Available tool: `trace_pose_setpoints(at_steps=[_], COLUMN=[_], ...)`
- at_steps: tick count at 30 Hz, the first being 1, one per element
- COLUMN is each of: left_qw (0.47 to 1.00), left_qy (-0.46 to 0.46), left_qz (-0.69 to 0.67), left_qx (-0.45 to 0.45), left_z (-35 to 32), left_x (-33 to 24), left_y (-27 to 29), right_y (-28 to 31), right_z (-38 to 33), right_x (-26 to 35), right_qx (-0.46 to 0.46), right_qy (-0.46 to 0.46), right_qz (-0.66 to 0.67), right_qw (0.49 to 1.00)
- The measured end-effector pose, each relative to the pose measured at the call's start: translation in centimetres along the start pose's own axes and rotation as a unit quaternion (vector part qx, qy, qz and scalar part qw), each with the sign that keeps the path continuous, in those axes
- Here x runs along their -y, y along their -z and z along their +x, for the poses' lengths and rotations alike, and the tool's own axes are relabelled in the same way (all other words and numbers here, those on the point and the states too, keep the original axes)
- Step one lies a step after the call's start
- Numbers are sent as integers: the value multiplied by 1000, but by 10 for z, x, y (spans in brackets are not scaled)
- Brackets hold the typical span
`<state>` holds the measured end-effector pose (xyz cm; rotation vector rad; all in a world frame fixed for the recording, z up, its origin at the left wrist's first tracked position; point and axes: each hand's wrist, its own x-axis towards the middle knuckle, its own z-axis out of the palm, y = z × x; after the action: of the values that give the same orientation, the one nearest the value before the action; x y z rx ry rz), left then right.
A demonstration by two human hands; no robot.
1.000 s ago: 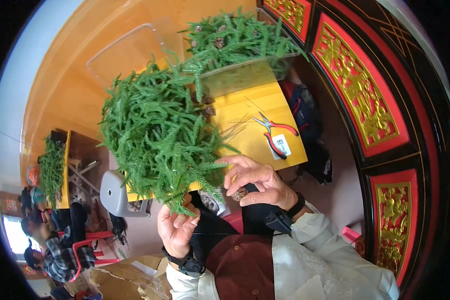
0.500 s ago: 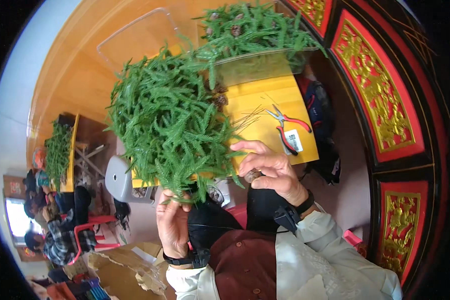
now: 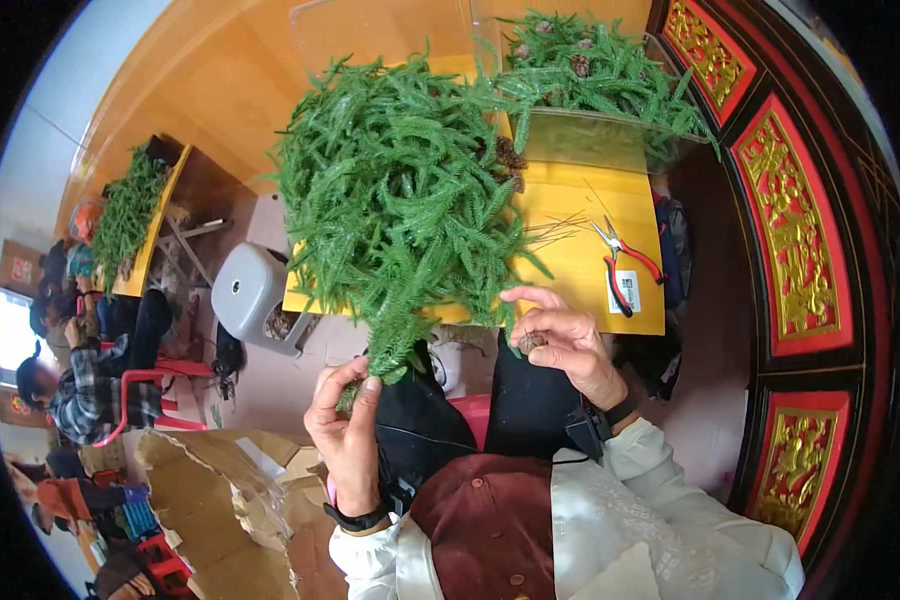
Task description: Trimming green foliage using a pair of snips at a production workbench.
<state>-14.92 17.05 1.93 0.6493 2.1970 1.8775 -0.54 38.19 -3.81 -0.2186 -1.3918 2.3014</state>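
Beyond the hands, white printed label

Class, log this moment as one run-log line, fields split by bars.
left hand: pinching green sprig | right hand: holding small brown cone | yellow table: heap of greenery, red-and-black-handled pliers, thin wires

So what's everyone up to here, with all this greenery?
A person is sitting with a green sprig in the grip of the left hand and what looks like a small pine cone in the right hand. In front, a large heap of green sprigs lies on a yellow table. Red-and-black handled pliers lie to its right, untouched. Behind, a clear bin holds more greenery and cones. Other people sit off to the left.
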Motion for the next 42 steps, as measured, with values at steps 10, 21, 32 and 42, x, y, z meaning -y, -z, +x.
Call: trace_pose_setpoints(at_steps=[10, 21, 32, 42], left_qw=[915, 828, 879, 995], left_qy=[25, 113, 36, -77], left_qz=[-146, -357, -288, -43], left_qx=[374, 417, 379, -57], left_z=[-41, -41, -57, -124], left_x=[-41, -52, -32, 36], left_y=[89, 241, 365, 353], right_y=[-164, -291, -370, -414], right_z=[-105, -186, -133, -130], right_x=[30, -24, -96, -112], right_qx=[-22, -148, -66, 55], right_qy=[45, 59, 44, 291], right_qz=[-192, -251, -86, -538], right_qw=[980, 955, 993, 790])
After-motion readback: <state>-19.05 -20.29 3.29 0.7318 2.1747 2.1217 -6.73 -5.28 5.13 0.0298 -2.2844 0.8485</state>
